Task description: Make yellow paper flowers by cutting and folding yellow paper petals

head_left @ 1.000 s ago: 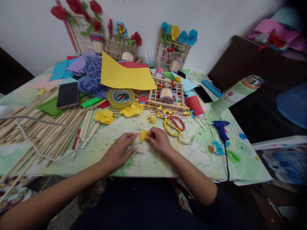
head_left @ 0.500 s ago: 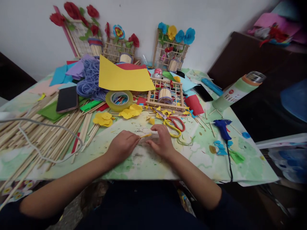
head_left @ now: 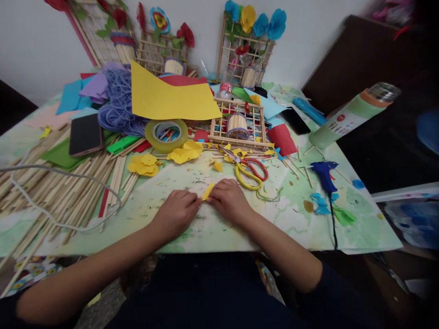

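A small piece of yellow paper (head_left: 207, 192) stands between my two hands, low over the table. My left hand (head_left: 180, 211) is closed, its fingertips pinching the paper's left side. From the other side my right hand (head_left: 230, 201) pinches it too, with the fingers curled together. Just beyond the hands lie yellow paper flowers (head_left: 144, 165) and a yellow paper scrap (head_left: 217, 166). A pair of scissors (head_left: 249, 172) with red and yellow handles rests past my right hand.
Wooden sticks (head_left: 80, 187) and a grey cable cover the left. Behind are a tape roll (head_left: 167, 135), a yellow sheet (head_left: 171, 98), blue yarn (head_left: 121, 103) and a stick frame (head_left: 239, 123). At right are a glue gun (head_left: 324, 176) and a tilted bottle (head_left: 355, 114).
My right hand has closed from an open, spread pose onto the yellow paper. The paper now shows a broader face. The camera view has tipped down a little.
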Demonstrator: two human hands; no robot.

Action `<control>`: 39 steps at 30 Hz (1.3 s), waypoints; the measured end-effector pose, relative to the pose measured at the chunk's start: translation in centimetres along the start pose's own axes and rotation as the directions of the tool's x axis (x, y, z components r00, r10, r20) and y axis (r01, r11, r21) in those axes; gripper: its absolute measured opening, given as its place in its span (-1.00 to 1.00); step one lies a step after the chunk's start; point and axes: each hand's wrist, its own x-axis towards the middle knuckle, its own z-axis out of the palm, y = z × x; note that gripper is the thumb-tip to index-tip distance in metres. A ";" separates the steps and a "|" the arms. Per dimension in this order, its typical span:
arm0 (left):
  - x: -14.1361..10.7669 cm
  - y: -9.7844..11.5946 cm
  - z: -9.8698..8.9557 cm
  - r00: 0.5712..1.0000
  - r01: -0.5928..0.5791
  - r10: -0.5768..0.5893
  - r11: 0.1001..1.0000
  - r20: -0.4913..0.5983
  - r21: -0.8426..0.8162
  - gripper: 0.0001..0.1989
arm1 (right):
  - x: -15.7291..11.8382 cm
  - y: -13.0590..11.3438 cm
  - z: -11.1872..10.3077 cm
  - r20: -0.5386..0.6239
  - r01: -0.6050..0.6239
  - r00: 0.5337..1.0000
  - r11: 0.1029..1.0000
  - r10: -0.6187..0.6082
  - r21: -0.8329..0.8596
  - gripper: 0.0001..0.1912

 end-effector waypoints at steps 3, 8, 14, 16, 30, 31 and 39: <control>-0.4 0.1 0.0 1.000 0.026 -0.026 0.999 0.017 -0.029 -0.73 | 0.4 -0.1 -0.2 0.021 -0.098 0.995 0.995 0.099 -0.013 -0.74; -0.7 0.2 0.0 0.997 0.055 -0.051 0.996 0.054 -0.068 -0.68 | 1.3 -0.1 0.4 0.035 -0.214 0.975 0.973 0.218 -0.085 -0.77; -0.6 0.1 0.1 0.996 0.063 -0.054 0.991 0.075 -0.117 -0.67 | 1.9 -0.4 0.8 0.042 -0.233 0.969 0.956 0.244 -0.178 -0.77; -0.5 0.1 0.1 0.995 0.077 -0.067 0.987 0.073 -0.143 -0.66 | 2.0 -0.5 0.8 0.059 -0.233 0.967 0.954 0.248 -0.190 -0.77; -1.0 0.5 -0.5 0.998 0.035 -0.032 0.997 0.051 -0.062 -0.69 | 2.2 -0.7 0.2 0.091 -0.204 0.970 0.957 0.227 -0.207 -0.79; -0.9 0.5 -0.5 0.998 0.039 -0.035 0.996 0.060 -0.074 -0.68 | 2.2 -0.7 0.3 0.079 -0.213 0.969 0.955 0.234 -0.207 -0.79; -0.3 0.0 -0.4 0.997 -0.019 0.022 0.999 0.072 -0.047 -0.72 | 2.2 0.0 1.1 -0.076 -0.371 0.929 0.907 0.363 -0.200 -0.85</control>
